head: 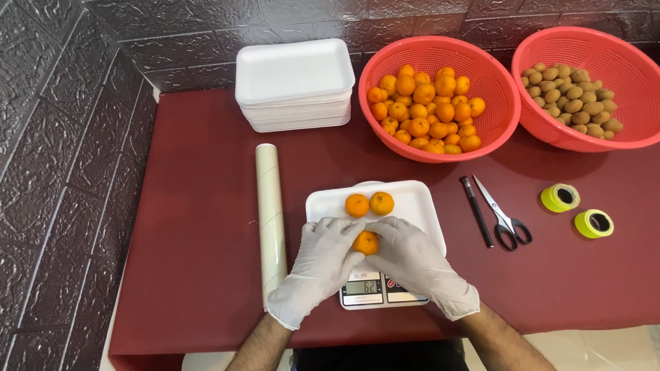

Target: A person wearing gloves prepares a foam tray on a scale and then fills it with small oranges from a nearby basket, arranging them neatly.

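Both gloved hands together over a white foam tray (419,206), left hand (320,264) and right hand (412,257) meeting around a single mandarin (366,242). Grip narrow on both sides, fingertips pinched onto the fruit from left and right, holding it just above the tray's near edge. Just beyond the grip, two more mandarins (369,204) lying side by side on the tray, touching. Right under the grip, a kitchen scale (375,292) carrying the tray, its display showing near the wrists. Left of the grip, a cardboard tube (270,220) lying lengthwise on the dark red surface (199,240). Farther beyond the grip, a stack of white foam trays (294,86), a red basket of mandarins (440,96), and another red basket of small brown fruit (591,86). Right of the grip, a black pen (476,211) beside scissors (503,216), then two yellow-green tape rolls (577,209) well apart from the hands.
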